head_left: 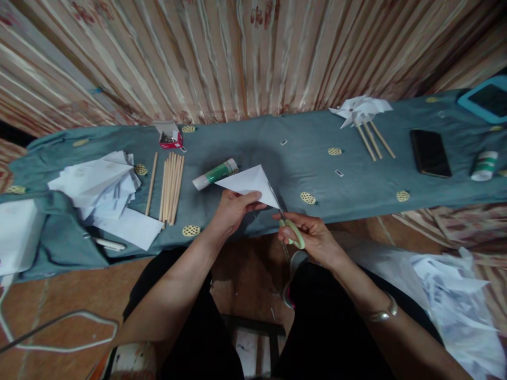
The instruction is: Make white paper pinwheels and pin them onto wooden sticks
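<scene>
My left hand point(235, 208) pinches a white folded paper triangle point(249, 182) between thumb and fingers, above the front edge of the cloth-covered table. In my right hand point(311, 235) is a pair of scissors with light green handles point(295, 235). Their blades meet the right edge of the triangle near its lower corner; how far they are spread is hard to make out. Just behind the triangle lies a glue stick point(216, 174) with a green label, its near end close to the paper's left tip.
Wooden sticks point(171, 187) lie left of the glue stick, beside a stack of white paper point(99, 182) and a red box of small metal pieces point(171, 138). Paper pinwheels point(362, 111), a phone point(430, 153) and another glue stick point(484, 165) are at right. A plastic bag point(455, 301) holds paper below.
</scene>
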Demonstrator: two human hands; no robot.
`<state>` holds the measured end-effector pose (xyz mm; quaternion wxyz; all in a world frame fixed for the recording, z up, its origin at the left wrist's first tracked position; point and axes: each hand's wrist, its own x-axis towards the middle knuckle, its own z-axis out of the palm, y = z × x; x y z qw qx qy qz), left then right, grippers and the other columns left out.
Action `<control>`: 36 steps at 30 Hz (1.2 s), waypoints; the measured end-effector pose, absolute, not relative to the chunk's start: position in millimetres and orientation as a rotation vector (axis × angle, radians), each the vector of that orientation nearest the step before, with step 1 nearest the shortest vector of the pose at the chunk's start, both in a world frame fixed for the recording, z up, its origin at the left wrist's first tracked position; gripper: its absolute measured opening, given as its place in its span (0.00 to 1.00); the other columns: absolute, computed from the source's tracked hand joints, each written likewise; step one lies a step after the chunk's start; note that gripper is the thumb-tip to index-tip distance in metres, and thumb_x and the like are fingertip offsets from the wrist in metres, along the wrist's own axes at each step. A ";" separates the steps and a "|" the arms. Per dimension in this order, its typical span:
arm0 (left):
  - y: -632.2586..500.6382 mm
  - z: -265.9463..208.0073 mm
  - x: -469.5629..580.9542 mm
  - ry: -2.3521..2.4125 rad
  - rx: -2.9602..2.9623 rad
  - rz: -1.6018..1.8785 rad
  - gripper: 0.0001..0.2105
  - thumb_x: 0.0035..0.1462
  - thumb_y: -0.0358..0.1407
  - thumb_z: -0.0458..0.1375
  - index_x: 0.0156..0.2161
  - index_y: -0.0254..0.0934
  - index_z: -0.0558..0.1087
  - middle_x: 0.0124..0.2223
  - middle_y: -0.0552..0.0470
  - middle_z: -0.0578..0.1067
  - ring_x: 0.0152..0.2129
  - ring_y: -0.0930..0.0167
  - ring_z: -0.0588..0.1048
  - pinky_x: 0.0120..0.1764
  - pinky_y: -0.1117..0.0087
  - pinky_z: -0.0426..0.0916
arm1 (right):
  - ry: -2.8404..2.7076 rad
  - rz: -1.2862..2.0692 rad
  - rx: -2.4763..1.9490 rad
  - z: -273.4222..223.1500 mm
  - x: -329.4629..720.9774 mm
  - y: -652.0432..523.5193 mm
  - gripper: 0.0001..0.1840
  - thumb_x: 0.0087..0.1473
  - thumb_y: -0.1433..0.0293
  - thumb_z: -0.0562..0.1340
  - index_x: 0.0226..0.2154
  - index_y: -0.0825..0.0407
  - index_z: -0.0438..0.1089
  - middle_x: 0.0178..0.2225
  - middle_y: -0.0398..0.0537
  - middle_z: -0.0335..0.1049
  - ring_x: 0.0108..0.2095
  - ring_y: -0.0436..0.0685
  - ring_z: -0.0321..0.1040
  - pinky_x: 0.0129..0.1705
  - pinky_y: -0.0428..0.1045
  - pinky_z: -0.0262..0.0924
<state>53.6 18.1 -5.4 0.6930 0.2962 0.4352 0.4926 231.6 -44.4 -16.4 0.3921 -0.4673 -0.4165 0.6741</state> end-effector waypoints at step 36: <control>14.7 -9.4 84.2 0.949 0.681 0.923 0.12 0.35 0.33 0.71 0.28 0.32 0.76 0.26 0.52 0.77 0.21 0.72 0.76 0.30 0.71 0.74 | -0.994 1.610 -1.246 -13.2 243.1 -47.8 0.21 0.42 0.53 0.70 0.34 0.50 0.74 0.22 0.41 0.71 0.21 0.48 0.65 0.24 0.46 0.61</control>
